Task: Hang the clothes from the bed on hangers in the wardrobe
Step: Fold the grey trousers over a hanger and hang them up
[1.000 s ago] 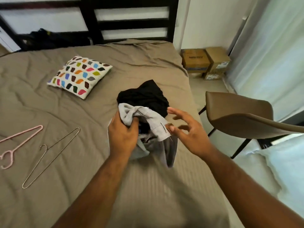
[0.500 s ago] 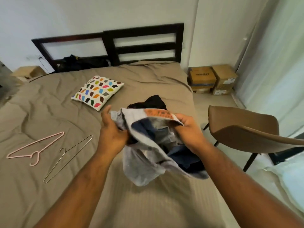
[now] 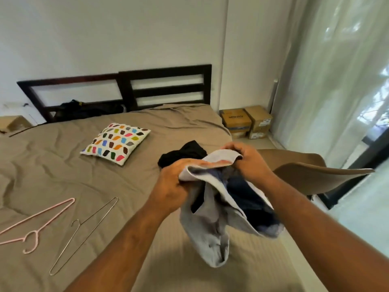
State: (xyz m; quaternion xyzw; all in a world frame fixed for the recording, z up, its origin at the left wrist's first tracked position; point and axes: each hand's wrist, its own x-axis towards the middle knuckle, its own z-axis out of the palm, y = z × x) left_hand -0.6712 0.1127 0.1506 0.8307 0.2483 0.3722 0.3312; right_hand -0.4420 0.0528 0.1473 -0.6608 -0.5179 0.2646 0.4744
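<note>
Both hands lift a grey garment (image 3: 212,234) above the bed's (image 3: 63,175) right edge: the left hand (image 3: 171,186) and right hand (image 3: 248,163) each keep a tight grip on its top hem.

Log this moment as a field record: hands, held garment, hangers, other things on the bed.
left hand: grips grey garment by its top edge
right hand: grips the same edge
grey garment: held above the bed, hanging loose
hangers: pink hanger and wire hanger flat on bed, side by side, untouched
also on bed: black garment, patterned pillow
task state: nothing on a hanger yet
</note>
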